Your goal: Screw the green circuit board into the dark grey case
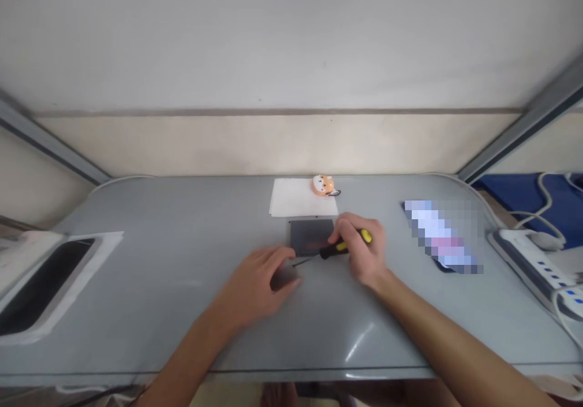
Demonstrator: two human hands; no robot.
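Note:
My right hand (364, 250) is closed around the black and yellow handle of a screwdriver (336, 249). Its thin shaft points left, and the tip reaches a small dark grey object (281, 275) between the thumb and fingers of my left hand (255, 282). My left fingers partly hide that object, and blur keeps its kind unclear. Just beyond both hands, a flat dark rectangular piece (310, 232) lies on the grey table (204, 212), with a row of small marks along its near edge.
White paper (291, 197) lies at the back, with an orange and white animal-face trinket (322, 185) on its corner. A pixelated phone (444, 240) and a white power strip (540, 267) with cables are on the right. A black-screened device (45, 285) rests on white sheets at left.

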